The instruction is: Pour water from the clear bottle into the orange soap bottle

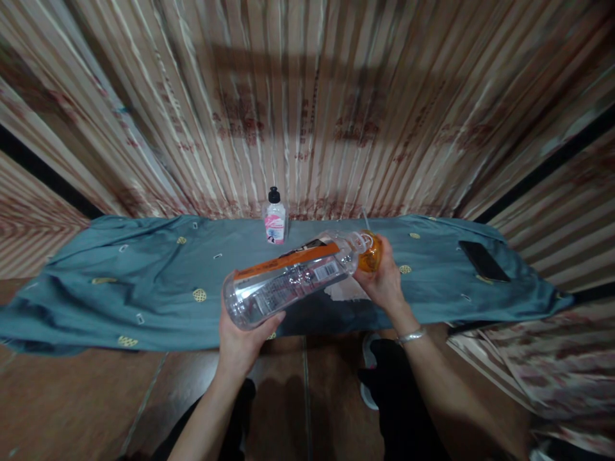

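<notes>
My left hand point(243, 339) grips the base of a large clear plastic bottle point(288, 278) with an orange label, held tilted almost on its side above the front of a table. The bottle's neck points right, toward a small orange container point(371, 254) that my right hand point(384, 282) holds at the bottle's mouth. A silver bracelet point(410, 335) sits on my right wrist. A thin straw-like stick point(365, 221) rises just behind the orange container.
The table is covered by a blue-grey cloth point(144, 282) with small patterned spots. A small bottle with a black cap and pink label point(275, 221) stands at the back centre. A dark phone point(483, 260) lies at the right. Striped curtains point(307, 109) hang behind. My shoes show on the brown floor below.
</notes>
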The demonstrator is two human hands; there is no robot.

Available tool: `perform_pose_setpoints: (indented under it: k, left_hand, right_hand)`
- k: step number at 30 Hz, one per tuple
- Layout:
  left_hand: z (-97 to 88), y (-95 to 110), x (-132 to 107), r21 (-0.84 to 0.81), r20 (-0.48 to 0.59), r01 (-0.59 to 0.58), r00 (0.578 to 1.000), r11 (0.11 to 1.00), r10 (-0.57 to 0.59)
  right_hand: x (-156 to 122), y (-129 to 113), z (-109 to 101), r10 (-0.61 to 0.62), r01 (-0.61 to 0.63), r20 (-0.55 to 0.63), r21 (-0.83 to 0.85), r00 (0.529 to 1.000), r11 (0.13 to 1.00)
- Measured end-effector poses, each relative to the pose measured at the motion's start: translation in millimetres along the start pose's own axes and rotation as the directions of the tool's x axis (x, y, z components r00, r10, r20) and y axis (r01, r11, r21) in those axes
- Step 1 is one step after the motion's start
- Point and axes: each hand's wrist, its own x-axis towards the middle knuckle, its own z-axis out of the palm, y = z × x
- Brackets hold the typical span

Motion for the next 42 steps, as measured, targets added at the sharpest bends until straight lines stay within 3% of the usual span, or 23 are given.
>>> perform_pose_setpoints:
  k: [24,42]
  left_hand:
    - [-4.0,2.9,-0.1,0.056,0.006,-0.004,1.000,0.998,0.004]
    - [-7.6,6.1,-0.4,0.098,-0.008,-0.013,1.000,0.995,0.014]
  right_hand:
    - [-0.3,3.1,6.7,-0.015,0.014,-0.067,-0.008,0.998,1.000]
    - [-0.5,-0.7,6.0,-0.029,0.030,-0.053,0.006,0.998,1.000]
